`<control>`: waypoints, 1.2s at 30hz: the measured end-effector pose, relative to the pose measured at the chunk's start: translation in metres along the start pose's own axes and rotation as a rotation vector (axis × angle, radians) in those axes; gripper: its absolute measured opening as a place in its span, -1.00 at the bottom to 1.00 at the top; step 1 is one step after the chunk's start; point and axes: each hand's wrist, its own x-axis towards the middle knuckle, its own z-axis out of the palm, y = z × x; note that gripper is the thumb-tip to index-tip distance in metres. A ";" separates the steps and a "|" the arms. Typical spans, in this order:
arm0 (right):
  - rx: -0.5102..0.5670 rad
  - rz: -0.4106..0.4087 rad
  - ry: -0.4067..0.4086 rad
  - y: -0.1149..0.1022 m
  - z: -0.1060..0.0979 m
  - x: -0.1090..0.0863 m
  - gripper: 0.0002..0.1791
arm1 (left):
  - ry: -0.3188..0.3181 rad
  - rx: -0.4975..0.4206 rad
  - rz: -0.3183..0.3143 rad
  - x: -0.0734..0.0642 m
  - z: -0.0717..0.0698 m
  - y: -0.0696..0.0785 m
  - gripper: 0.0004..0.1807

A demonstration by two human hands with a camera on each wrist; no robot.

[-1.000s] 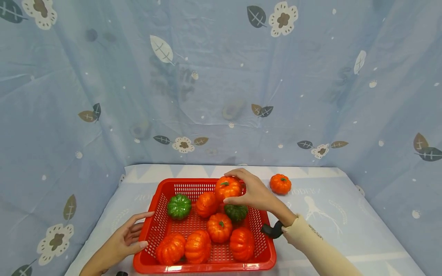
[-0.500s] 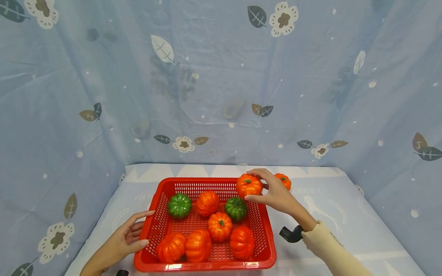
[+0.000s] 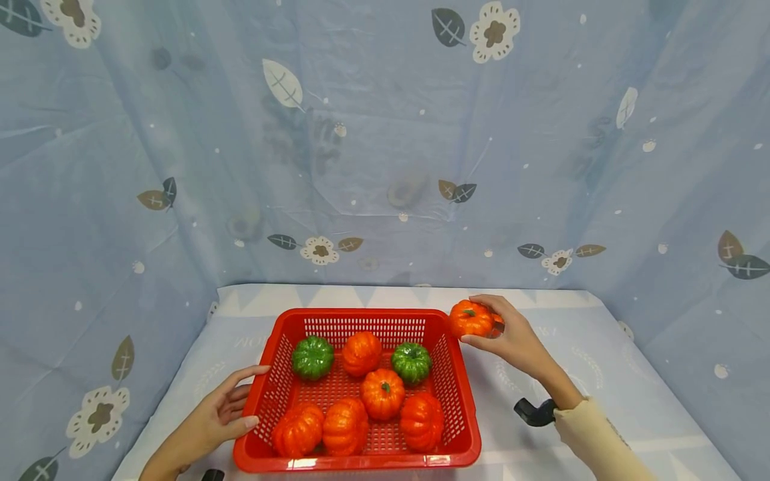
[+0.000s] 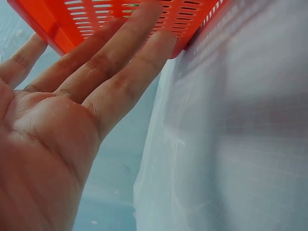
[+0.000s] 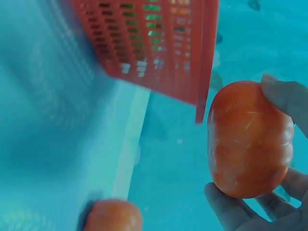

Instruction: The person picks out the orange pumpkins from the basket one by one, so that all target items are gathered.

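Observation:
My right hand (image 3: 522, 342) grips a shiny orange toy pumpkin (image 3: 468, 321) with a green stem, thumb on one side and fingers on the other. It is in the air just past the back right corner of the red plastic basket (image 3: 361, 463). The right wrist view shows this pumpkin (image 5: 250, 139) beside the basket's rim, apart from it. My left hand (image 3: 207, 417) lies at the basket's left side, its fingers extended against the perforated wall (image 4: 187, 19). In the basket are a green pumpkin (image 3: 312, 358), a second green one (image 3: 412, 363) and several orange ones (image 3: 383, 395).
Another orange pumpkin (image 5: 114, 216) lies on the table right of the basket; in the head view the held one mostly hides it. A pale patterned cloth (image 3: 601, 381) covers the table. Blue printed fabric (image 3: 385, 153) hangs at the back and both sides.
My right hand has carried the orange pumpkin rightward, from over the basket's back right part to outside its corner. The green pumpkin beneath is now uncovered. My left hand has stayed put.

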 end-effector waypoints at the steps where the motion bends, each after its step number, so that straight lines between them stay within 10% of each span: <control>1: -0.009 0.003 0.009 0.003 -0.002 -0.001 -0.16 | -0.003 -0.002 0.004 0.000 0.000 0.000 -0.18; 36: -0.014 0.338 0.142 0.126 -0.049 -0.032 -0.02 | 0.003 -0.015 0.028 -0.001 0.000 -0.003 -0.18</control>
